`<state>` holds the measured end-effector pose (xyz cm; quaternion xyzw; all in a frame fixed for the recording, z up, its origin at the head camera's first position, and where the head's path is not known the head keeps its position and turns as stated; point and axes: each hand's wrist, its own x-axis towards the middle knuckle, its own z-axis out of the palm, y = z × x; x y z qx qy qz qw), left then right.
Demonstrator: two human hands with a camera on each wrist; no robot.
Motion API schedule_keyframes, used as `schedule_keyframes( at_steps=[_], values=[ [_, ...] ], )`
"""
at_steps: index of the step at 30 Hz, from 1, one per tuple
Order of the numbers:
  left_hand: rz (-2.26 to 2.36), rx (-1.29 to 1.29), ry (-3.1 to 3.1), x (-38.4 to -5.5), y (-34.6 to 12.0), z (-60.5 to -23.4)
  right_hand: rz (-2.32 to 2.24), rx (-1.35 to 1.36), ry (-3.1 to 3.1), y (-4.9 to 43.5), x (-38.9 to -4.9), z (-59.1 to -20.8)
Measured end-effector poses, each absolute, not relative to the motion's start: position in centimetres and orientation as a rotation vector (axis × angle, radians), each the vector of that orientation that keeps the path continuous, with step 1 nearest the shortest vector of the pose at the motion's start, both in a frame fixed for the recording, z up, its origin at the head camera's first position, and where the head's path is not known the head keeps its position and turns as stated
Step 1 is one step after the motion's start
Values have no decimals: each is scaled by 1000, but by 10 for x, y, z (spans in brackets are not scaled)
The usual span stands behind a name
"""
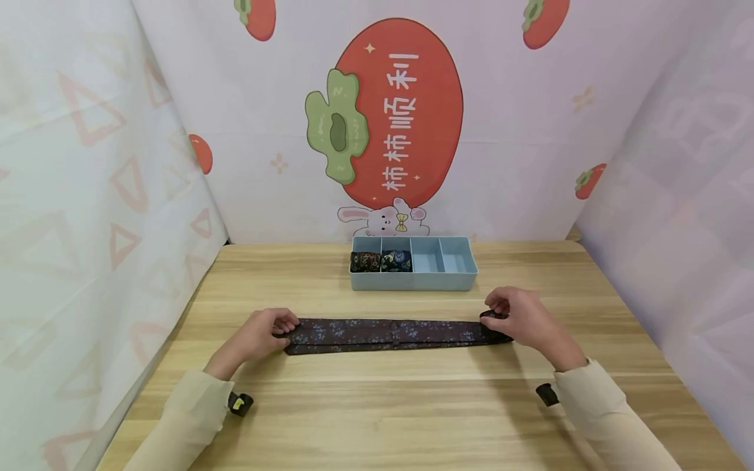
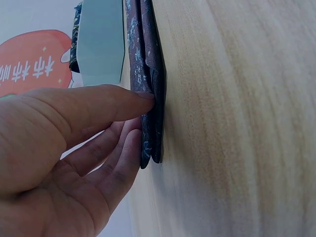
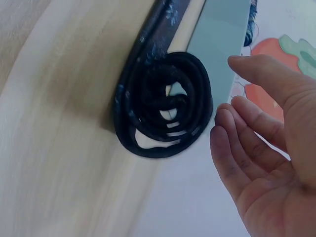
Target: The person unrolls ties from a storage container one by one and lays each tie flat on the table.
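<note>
A dark necktie (image 1: 353, 332) with a small blue floral pattern lies lengthwise across the wooden table, doubled over. Its right end is coiled into a loose roll (image 3: 197, 81) with gaps between the turns. At the left end, my left hand (image 1: 263, 332) pinches the folded tie between thumb and fingers; the left wrist view shows the thumb (image 2: 113, 103) on its near side. My right hand (image 1: 524, 318) is beside the roll, fingers loosely bent and thumb apart. In the right wrist view its fingertips (image 3: 220, 131) are very close to the roll; whether they touch it I cannot tell.
Behind the tie stands a light blue divided box (image 1: 414, 282). Its two left compartments hold a brown patterned roll (image 1: 366, 262) and a blue floral roll (image 1: 396, 261); the two right ones show bare floors. A printed cloth backdrop (image 1: 265, 196) rises at the table's far edge.
</note>
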<state>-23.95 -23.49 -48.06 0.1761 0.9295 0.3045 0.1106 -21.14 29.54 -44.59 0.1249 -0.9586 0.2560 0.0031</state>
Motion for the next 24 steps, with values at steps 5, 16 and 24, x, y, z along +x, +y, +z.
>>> schedule_keyframes(
  at_steps=[5, 16, 24],
  values=[
    [885, 525, 2739, -239, -236, -481, 749, 415, -2967, 292, -214, -455],
    [898, 497, 2733, -239, -236, -483, 673, 324, -2891, 304, -210, -467],
    [891, 511, 2737, -238, -236, -483, 716, 286, -2906, 318, -206, -466]
  ],
)
